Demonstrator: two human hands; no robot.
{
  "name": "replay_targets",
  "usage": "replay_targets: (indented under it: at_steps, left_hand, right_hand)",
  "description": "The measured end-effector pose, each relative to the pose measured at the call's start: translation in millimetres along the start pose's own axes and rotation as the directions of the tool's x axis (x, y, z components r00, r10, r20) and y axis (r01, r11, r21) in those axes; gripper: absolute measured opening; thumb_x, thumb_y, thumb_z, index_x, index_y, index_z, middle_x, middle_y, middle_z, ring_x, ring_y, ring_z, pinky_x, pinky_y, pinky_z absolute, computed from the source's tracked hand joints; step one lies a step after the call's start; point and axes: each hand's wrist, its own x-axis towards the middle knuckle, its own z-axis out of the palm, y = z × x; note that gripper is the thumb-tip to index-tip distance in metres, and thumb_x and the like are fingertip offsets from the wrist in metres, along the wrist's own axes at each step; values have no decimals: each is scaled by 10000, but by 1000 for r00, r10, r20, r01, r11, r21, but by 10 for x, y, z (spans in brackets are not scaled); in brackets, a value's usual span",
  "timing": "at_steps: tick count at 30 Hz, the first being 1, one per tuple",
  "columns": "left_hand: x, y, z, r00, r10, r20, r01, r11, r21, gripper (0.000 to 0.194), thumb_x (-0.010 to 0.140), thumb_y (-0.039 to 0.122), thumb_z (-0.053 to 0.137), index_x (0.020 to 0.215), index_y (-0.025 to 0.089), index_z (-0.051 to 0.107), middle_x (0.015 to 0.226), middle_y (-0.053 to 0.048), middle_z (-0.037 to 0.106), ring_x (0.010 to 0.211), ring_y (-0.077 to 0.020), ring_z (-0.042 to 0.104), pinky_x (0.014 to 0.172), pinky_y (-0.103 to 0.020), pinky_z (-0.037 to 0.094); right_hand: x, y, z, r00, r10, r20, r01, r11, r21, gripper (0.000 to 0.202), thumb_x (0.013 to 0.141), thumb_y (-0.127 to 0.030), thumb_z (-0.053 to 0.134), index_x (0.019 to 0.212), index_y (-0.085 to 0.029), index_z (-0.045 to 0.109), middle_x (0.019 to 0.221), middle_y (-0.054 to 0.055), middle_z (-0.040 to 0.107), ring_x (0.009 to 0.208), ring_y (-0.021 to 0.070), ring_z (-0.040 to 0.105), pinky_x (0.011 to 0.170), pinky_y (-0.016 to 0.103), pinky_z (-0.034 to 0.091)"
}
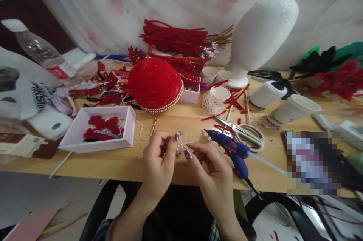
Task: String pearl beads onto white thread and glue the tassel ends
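Between thumb and fingertips, my left hand (159, 158) pinches a small shiny ornament (179, 134), clear or silvery, partly hidden by the fingers. My right hand (214, 171) is closed at the fingertips on a thin white thread (185, 145) that runs towards the left thumb. Both hands are close together above the table's front edge. Just right of them lies a blue hot glue gun (229, 144) with a clear glue stick in its back. Scissors (249, 135) with pale green handles rest behind it. Beyond the hands sits a red dome-shaped cap (154, 84) edged with beads.
A white box (98, 144) with red pieces stands left, near a plastic bottle (45, 52). Paper cups (221, 95), one draped with white string, a thread spool (268, 93) and a white foam head (263, 37) stand behind. Red chenille stems (172, 35) fill a basket.
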Motion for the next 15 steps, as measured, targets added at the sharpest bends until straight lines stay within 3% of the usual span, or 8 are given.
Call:
replay_targets:
  at_steps: [9, 15]
  left_hand:
    - [4, 96, -2, 981, -184, 59, 191, 970, -149, 217, 915, 331, 661, 749, 213, 586, 524, 65, 541, 419, -82, 466, 392, -168, 359]
    - [30, 85, -13, 966, -247, 73, 257, 946, -197, 261, 902, 381, 679, 739, 202, 580, 509, 67, 509, 419, -70, 430, 392, -153, 345]
  right_hand:
    - [2, -1, 56, 990, -122, 73, 123, 992, -6, 165, 916, -149, 654, 944, -270, 762, 801, 1, 706, 744, 160, 631, 653, 276, 490]
    - [-5, 19, 62, 994, -92, 60, 94, 995, -33, 136, 930, -177, 650, 936, -255, 761, 829, 17, 726, 774, 171, 651, 673, 284, 502]
